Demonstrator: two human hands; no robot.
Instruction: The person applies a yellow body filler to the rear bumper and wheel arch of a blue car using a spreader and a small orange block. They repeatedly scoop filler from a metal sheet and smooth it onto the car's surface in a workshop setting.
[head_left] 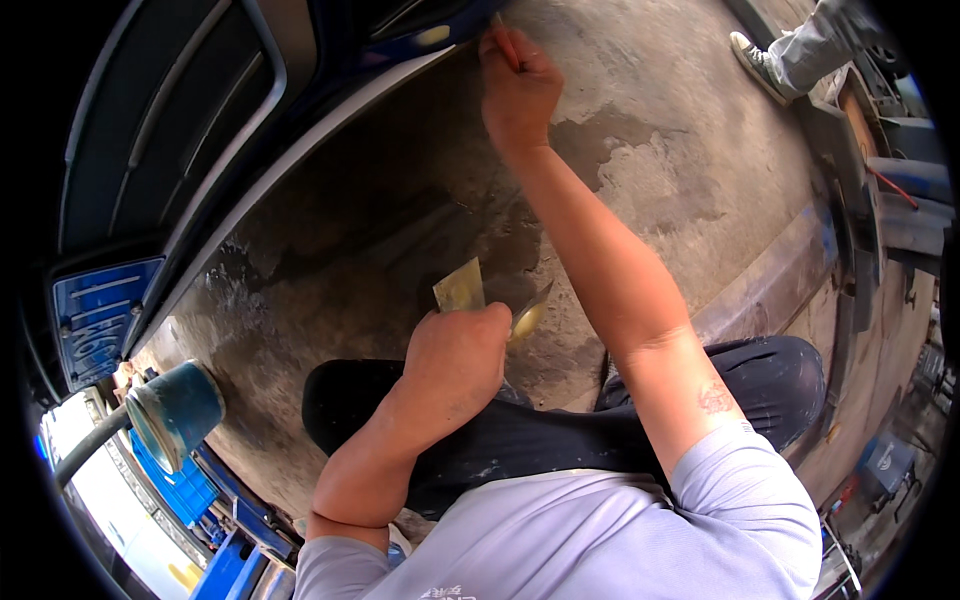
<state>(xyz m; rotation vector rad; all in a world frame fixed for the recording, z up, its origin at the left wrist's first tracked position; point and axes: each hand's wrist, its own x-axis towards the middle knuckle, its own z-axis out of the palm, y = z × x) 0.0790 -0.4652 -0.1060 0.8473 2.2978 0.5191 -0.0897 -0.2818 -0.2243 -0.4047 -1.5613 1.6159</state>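
My left hand (455,365) is closed in front of my lap. It grips a putty knife with a flat, yellow-smeared blade (460,287). On the other side of the fist a second thin edge carries a lump of yellow putty (527,320); whether it belongs to the same tool I cannot tell. Stretched far forward, my right hand (520,90) is closed round a red-handled putty knife (509,48), its blade mostly hidden. That hand is beside the lower edge of a dark blue vehicle panel (385,50), which bears a pale yellow putty patch (433,37).
The vehicle's dark grille (150,110) and blue plate (100,315) are at the left. Below them stands a teal bucket (190,405), near a blue crate (170,480). Wet patches mark the concrete floor (660,190). Another person's shoe (760,68) is at the far right, near metal beams (845,200).
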